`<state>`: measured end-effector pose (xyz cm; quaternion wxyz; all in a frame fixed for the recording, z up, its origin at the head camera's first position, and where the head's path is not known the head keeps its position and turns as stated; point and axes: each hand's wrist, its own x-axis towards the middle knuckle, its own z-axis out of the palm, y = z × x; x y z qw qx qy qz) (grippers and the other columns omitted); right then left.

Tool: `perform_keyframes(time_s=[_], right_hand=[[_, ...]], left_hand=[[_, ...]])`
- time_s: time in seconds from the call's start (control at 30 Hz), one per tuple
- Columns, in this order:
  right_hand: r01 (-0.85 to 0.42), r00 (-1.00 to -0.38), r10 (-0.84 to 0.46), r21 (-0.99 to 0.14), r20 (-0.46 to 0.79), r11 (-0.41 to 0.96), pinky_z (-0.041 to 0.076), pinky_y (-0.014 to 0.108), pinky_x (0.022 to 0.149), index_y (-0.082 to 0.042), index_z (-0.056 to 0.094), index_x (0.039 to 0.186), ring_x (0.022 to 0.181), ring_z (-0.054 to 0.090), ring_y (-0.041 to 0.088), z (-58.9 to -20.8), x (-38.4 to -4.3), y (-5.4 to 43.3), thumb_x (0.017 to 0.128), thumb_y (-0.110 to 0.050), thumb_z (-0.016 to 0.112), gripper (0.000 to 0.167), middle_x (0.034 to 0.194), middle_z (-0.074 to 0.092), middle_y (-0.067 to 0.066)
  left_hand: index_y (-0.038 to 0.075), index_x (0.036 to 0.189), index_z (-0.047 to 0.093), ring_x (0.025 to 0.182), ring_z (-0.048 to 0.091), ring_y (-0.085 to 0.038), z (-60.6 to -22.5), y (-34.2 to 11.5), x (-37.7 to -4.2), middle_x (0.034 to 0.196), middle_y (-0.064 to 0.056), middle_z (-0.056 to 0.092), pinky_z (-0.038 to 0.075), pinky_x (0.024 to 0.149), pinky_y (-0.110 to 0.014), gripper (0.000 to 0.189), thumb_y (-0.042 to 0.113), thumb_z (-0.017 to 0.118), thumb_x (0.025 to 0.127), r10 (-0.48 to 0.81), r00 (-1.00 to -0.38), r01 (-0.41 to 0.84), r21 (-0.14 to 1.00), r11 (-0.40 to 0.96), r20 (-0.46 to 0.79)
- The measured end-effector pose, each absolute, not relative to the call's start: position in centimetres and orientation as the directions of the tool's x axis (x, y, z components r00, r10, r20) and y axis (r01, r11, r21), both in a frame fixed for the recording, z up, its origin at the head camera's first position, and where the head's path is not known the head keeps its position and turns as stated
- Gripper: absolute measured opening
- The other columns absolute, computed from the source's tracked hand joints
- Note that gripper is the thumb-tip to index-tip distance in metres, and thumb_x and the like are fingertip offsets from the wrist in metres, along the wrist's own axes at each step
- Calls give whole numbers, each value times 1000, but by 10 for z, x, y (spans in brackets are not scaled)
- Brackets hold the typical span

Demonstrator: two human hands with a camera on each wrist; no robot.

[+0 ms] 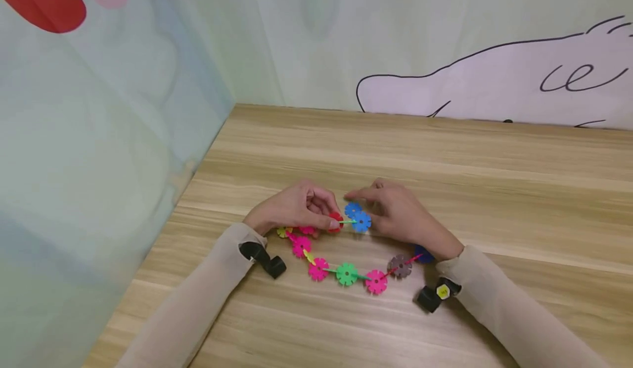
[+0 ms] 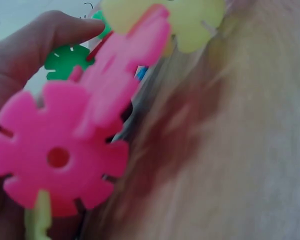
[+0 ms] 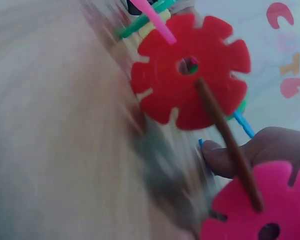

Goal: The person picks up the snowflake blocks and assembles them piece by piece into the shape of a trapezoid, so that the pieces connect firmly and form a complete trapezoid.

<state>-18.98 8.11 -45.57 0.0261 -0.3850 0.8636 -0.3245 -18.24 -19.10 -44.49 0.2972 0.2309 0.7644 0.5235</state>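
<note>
Slotted plastic flower discs join into a colourful chain lying in a curve on the table. In the head view my left hand (image 1: 304, 208) pinches a red disc (image 1: 336, 222) at one end of the visible curve. A green disc seen edge-on links it to two overlapping blue discs (image 1: 361, 222). Beside these blue discs is my right hand (image 1: 403, 217), index finger stretched out above them and thumb close to their right edge. The right wrist view shows its thumb (image 3: 225, 159) near a blue edge, behind a red disc (image 3: 215, 75). Pink discs (image 2: 55, 150) partly cover the left hand.
The chain's lower stretch includes a green disc (image 1: 346, 274), a pink disc (image 1: 376, 282) and a grey-purple disc (image 1: 399, 267). A dark blue disc (image 1: 424, 255) lies partly under the right wrist. Printed walls border the wooden table (image 1: 445, 154) behind and at left.
</note>
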Motion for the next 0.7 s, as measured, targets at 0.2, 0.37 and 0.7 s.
perform_keyframes(time_s=[0.2, 0.37, 0.7], right_hand=[[-527, -772, -624, -669, 119, 525, 47, 33, 75, -16, 75, 115, 82, 57, 18, -456, -190, 88, 91, -9, 80, 26, 108, 73, 7], [-324, -833, -549, -863, 66, 388, 46, 24, 61, -16, 75, 106, 64, 57, 11, -464, -192, 105, 93, -12, 85, 17, 90, 74, 3], [-321, -820, -548, -926, 165, 201, 47, 21, 57, -9, 76, 93, 66, 62, 5, -470, -190, 116, 90, -2, 85, 12, 80, 75, 0]], left_hand=[[6, 100, 77, 58, 66, -13, -444, -193, -182, 84, -3, 78, 59, 59, -27, 6, 9, 79, 95, 634, -738, 2, 939, 345, -231], [6, 98, 77, 57, 65, -13, -441, -194, -183, 81, -3, 77, 59, 58, -26, 5, 9, 80, 95, 608, -758, -5, 935, 355, -235], [6, 94, 77, 54, 62, -11, -444, -189, -183, 77, -2, 76, 56, 56, -23, 6, 10, 80, 93, 600, -767, -9, 938, 345, -228]])
